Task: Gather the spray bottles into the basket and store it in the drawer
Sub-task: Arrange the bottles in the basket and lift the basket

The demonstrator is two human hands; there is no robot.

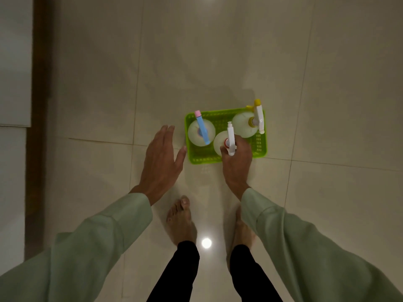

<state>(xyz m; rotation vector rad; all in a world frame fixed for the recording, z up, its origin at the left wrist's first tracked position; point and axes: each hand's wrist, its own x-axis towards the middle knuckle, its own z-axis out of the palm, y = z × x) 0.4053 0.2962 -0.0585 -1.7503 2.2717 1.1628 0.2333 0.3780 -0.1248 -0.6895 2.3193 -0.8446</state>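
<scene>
A lime-green plastic basket (260,147) sits on the tiled floor in front of me. Three pale round spray bottles stand upright in it: one with a blue and pink trigger head (201,127) at the left, one with a white and yellow head (258,118) at the right, and one with a white head (230,138) at the front middle. My right hand (236,162) is wrapped around the neck of the white-headed bottle. My left hand (162,158) hovers flat with fingers apart just left of the basket, holding nothing.
My two bare feet (181,219) stand on the glossy beige tiles just behind the basket. A dark wooden strip and pale cabinet fronts (15,83) run along the left edge. A ceiling light reflects on the floor between my legs.
</scene>
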